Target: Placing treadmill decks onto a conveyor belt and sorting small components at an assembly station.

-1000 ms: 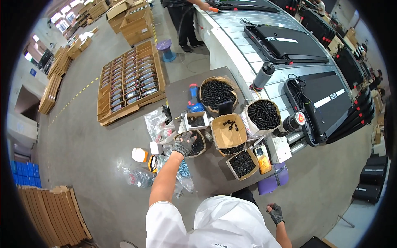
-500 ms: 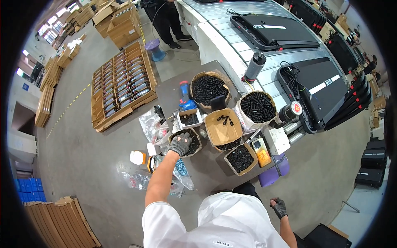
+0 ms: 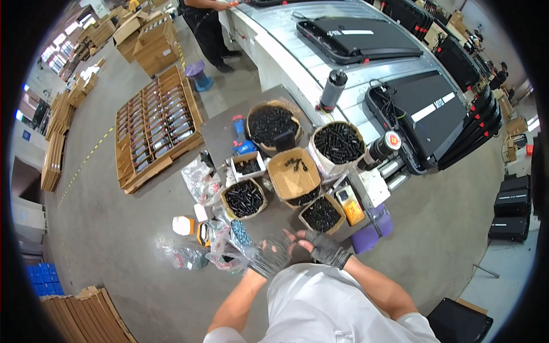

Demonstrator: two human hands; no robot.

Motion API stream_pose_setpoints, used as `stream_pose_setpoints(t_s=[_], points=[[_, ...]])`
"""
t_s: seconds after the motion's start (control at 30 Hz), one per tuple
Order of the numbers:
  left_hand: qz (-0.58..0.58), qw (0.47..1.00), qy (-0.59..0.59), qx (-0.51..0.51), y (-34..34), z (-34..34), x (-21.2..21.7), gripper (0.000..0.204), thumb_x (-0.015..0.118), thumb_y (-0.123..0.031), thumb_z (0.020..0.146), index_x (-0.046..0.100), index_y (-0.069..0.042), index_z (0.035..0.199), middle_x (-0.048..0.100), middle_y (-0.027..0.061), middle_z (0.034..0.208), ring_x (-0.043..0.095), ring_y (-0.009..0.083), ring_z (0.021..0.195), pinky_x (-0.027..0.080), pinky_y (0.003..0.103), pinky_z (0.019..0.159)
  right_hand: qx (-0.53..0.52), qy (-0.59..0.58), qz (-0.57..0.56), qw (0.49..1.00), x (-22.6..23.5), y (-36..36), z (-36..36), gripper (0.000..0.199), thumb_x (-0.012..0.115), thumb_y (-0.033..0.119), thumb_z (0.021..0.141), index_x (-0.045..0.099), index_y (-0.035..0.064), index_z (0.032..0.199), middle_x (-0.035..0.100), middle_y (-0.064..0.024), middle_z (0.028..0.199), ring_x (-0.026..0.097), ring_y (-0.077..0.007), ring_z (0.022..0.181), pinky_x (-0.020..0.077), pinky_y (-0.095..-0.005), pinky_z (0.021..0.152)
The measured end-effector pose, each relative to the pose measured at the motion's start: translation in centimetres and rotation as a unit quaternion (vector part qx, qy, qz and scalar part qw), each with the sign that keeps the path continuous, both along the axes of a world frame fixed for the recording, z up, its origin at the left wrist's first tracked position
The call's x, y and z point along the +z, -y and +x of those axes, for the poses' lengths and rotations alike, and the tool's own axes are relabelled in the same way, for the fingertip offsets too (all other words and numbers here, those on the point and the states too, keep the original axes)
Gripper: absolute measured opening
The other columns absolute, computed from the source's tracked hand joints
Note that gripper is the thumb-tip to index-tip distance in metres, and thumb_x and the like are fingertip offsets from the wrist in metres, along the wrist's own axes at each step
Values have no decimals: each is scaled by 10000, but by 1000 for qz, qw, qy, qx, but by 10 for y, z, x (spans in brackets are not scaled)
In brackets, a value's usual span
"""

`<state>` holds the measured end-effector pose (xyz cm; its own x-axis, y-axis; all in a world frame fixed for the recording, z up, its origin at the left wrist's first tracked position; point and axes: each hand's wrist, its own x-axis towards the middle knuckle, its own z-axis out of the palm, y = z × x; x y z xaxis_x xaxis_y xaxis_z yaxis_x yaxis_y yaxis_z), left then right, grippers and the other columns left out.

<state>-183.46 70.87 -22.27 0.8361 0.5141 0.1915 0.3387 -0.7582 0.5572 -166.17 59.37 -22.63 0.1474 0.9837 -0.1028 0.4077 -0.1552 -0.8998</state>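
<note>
My left hand (image 3: 269,257) and my right hand (image 3: 321,246) both wear dark grey gloves and meet fingertip to fingertip just in front of my chest. Motion blurs the left hand, so whether it holds any small parts is unclear. The right hand's fingers stretch toward the left with nothing visible in them. Just beyond the hands stands a low table (image 3: 220,134) crowded with containers of small black cylindrical parts. Nearest are a cardboard box (image 3: 243,197) and another box (image 3: 320,212).
Two round baskets (image 3: 271,123) (image 3: 337,143) of black parts, a nearly empty box (image 3: 293,171), a yellow handheld device (image 3: 350,206) and a purple stool (image 3: 374,228) crowd the table. Plastic bags (image 3: 189,254) lie on the floor. A wooden pallet tray (image 3: 157,126) sits left; another person (image 3: 206,23) stands by the conveyor.
My left hand has drawn back from the box of black parts toward my chest. My right hand has risen from my side to meet it.
</note>
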Motion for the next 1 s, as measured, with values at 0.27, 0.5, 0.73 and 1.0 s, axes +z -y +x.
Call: stream_pose_setpoints(t_s=[0.27, 0.5, 0.73, 1.0], points=[[-376, 907, 139, 126, 27, 5, -36, 252, 580, -267, 948, 669, -46, 1030, 652, 96, 830, 639, 215, 749, 507, 347, 731, -133, -186, 22, 973, -20, 24, -6, 256, 484, 297, 1005, 493, 43, 1030, 620, -44, 907, 568, -138, 874, 469, -317, 800], [-634, 741, 172, 137, 52, 29, -37, 311, 585, -215, 952, 590, -44, 1212, 696, 108, 1004, 650, 178, 890, 534, 316, 785, -226, -27, 81, 970, -33, 29, -8, 168, 627, 212, 949, 605, 57, 1013, 618, -19, 927, 585, -151, 851, 501, -289, 730], [-529, 803, 199, 188, 56, 68, -67, 252, 641, -181, 906, 679, -40, 1111, 701, 97, 1009, 649, 183, 885, 516, 327, 804, -239, 161, -47, 956, -6, 32, 12, 199, 680, 234, 892, 624, 96, 1024, 647, -12, 846, 601, -146, 772, 487, -309, 681], [-395, 895, 191, 83, 63, 71, -90, 283, 588, -251, 931, 681, -80, 1136, 690, 137, 887, 653, 277, 793, 511, 366, 737, -137, -35, 58, 988, -27, 49, 19, 180, 681, 237, 886, 656, 97, 996, 672, -25, 887, 606, -138, 785, 486, -308, 718]])
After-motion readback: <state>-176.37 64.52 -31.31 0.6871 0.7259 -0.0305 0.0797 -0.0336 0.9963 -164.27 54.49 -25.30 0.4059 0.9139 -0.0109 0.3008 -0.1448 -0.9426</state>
